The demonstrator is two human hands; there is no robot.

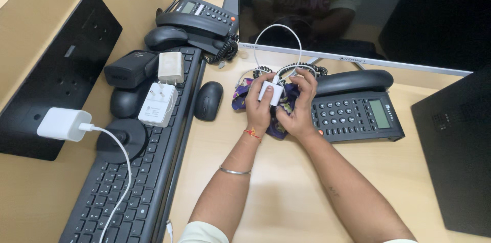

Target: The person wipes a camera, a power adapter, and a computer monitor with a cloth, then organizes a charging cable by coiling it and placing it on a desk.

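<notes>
Both my hands meet over the desk in front of the monitor, holding a small white charger adapter (269, 91). My left hand (259, 104) grips its left side and my right hand (302, 105) its right side. A white cable (279, 31) loops up from the adapter's top and back down. Under my hands lies a purple patterned cloth pouch (241, 96).
A black desk phone (358, 110) sits just right of my hands, another phone (202, 15) at the back. A black mouse (208, 100), a black keyboard (138, 181) with white adapters (158, 104) and dark devices on it lie left. A white charger (64, 124) is plugged into a wall panel. The monitor (358, 13) stands behind.
</notes>
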